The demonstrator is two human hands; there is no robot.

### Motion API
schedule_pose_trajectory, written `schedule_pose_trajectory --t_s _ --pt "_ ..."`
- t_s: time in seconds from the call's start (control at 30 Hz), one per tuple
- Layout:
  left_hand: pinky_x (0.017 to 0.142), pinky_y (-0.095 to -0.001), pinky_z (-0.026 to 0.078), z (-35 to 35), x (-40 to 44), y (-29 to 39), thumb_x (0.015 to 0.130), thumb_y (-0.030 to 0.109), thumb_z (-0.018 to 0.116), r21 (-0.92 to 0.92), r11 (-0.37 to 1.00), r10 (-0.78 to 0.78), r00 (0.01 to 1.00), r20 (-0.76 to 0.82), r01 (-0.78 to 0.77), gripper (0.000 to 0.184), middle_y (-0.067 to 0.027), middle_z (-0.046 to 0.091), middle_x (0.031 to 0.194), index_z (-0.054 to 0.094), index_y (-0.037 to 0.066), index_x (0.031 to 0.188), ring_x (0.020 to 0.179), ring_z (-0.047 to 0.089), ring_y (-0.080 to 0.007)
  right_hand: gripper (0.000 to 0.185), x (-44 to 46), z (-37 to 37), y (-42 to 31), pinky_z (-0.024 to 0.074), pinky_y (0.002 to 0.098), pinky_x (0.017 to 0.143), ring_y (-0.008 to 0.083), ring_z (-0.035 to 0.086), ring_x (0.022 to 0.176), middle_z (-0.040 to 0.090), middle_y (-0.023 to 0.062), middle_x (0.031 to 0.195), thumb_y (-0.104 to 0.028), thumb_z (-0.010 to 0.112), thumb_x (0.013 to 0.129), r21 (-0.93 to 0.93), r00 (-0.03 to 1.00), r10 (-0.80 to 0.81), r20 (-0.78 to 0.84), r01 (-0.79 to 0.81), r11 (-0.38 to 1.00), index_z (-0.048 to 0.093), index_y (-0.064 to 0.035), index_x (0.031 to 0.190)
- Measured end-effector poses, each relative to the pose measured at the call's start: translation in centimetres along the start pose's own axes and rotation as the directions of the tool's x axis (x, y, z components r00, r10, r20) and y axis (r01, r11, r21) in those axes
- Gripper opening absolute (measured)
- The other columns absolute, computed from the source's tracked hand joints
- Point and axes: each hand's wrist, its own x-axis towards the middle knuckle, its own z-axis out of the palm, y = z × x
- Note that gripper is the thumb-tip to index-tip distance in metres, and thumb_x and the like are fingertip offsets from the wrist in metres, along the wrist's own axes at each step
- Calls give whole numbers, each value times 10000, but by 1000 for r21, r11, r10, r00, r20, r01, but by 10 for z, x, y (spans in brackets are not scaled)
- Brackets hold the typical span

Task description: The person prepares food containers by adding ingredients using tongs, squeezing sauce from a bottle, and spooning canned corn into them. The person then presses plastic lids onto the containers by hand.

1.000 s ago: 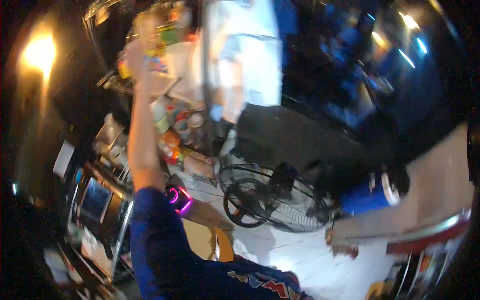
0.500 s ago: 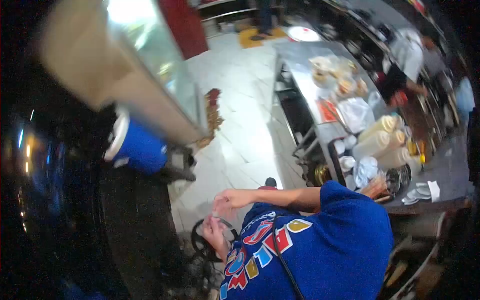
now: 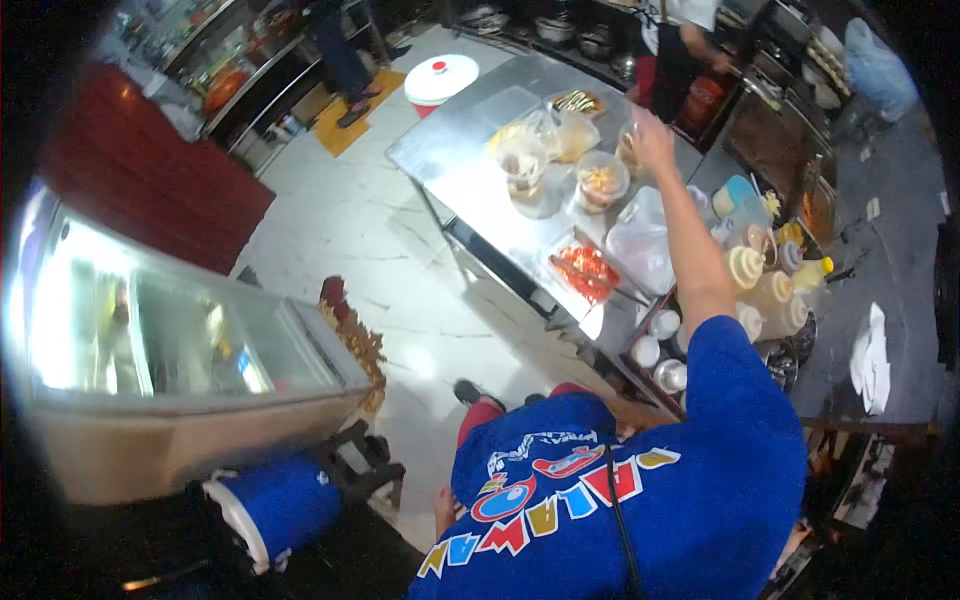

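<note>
My right hand is stretched out over the far part of the steel table, at a tub with brownish contents. Its fingers are blurred, so their grip cannot be made out. Left of it stand a tub of orange-yellow pieces and other clear tubs and bags. Nearer, tongs lie across a tray of chopped red food. My left hand hangs low beside my blue shirt, mostly hidden, its fingers not clear.
Squeeze bottles stand beside my right forearm. A lit glass-topped freezer and a blue cooler are at the left. One person is beyond the table; another person's legs show at the upper left.
The view has swung to the table and freezer. My hands, together before me half a second ago, are now apart: the right reaches over the table and the left is down at my side.
</note>
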Motion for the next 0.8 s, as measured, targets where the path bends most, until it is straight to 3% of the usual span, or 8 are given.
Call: schedule_pose_trajectory --t_s 0.03,0.13,0.33,0.5,0.57,0.6,0.73,0.8 --pt "563 -247 495 6 12 11 959 288 630 54 997 -49 998 27 48 343 -30 653 897 646 66 1221 716 625 -149 641 5 7 7 257 584 1154 359 368 1429 397 198 1538 -535 446 951 -199 993 83 89 -64 978 420 -218 1507" --pt "545 -248 488 29 43 71 964 268 620 201 977 -93 988 124 66 316 -36 651 888 647 59 1199 706 626 -151 743 -5 27 11 77 666 1168 427 148 1502 201 160 1638 -666 347 956 -111 882 262 392 -238 965 287 -252 1570" --pt "507 -249 475 56 142 278 973 228 599 379 912 10 931 365 -158 264 -49 647 869 649 45 1156 686 628 -156 713 5 55 24 111 664 1163 461 150 1493 204 152 1641 -654 349 972 -94 928 224 298 -205 974 285 -276 1572" --pt "477 -249 466 104 240 493 979 159 582 193 904 248 835 491 -382 217 -86 665 903 640 -5 1109 637 630 -165 651 2 54 8 195 617 1153 458 225 1465 247 148 1626 -571 414 986 -113 938 204 279 -179 977 339 -260 1553" --pt "487 -280 458 131 256 595 984 156 580 410 701 327 773 543 -584 227 -71 684 772 685 -37 1042 628 623 -130 616 4 49 11 243 621 1125 466 301 1416 317 154 1584 -544 462 975 -18 948 187 256 -189 982 412 -238 1507" --pt "524 -289 467 155 242 641 984 161 582 466 240 615 505 606 -852 227 -67 663 691 700 -31 1012 627 602 -116 596 13 48 19 255 642 1103 461 339 1386 359 158 1553 -539 480 966 80 949 189 253 -215 973 464 -219 1469" --pt "850 -301 493 274 166 804 1023 192 545 303 170 724 327 607 -938 296 -106 685 1043 613 -55 1172 950 618 -159 506 43 57 25 335 662 1016 432 447 1258 496 136 1399 -528 566 915 -65 985 52 -164 -63 996 614 -226 1319" --pt "904 -292 488 354 65 842 1018 161 556 69 116 781 134 610 -991 273 -100 683 1100 619 -49 1181 1013 625 -161 498 57 67 33 347 654 1013 424 443 1266 512 121 1376 -557 571 900 -41 992 125 26 -124 991 632 -252 1288"
